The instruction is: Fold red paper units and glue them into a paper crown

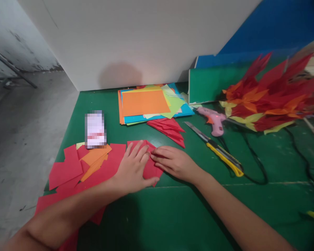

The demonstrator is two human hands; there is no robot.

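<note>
My left hand (134,169) lies flat, fingers spread, pressing a sheet of red paper (150,169) down on the table. Close beside it, my right hand (174,162) has its fingers drawn together at the same sheet's right part, where a crease and a slanted edge show. What lies under the fingertips is partly hidden. Behind my hands sits a small pile of folded red paper pieces (170,128). Loose red paper sheets (65,170) spread out under and left of my left arm, with orange paper scraps (95,158) on top of them.
A stack of coloured paper (146,103) lies at the back of the green table (157,216). To the right are a yellow utility knife (219,153) with its blade out, a pink glue gun (213,120) with a cord, and a red-orange paper flame decoration (269,97). A blurred phone (95,129) lies left.
</note>
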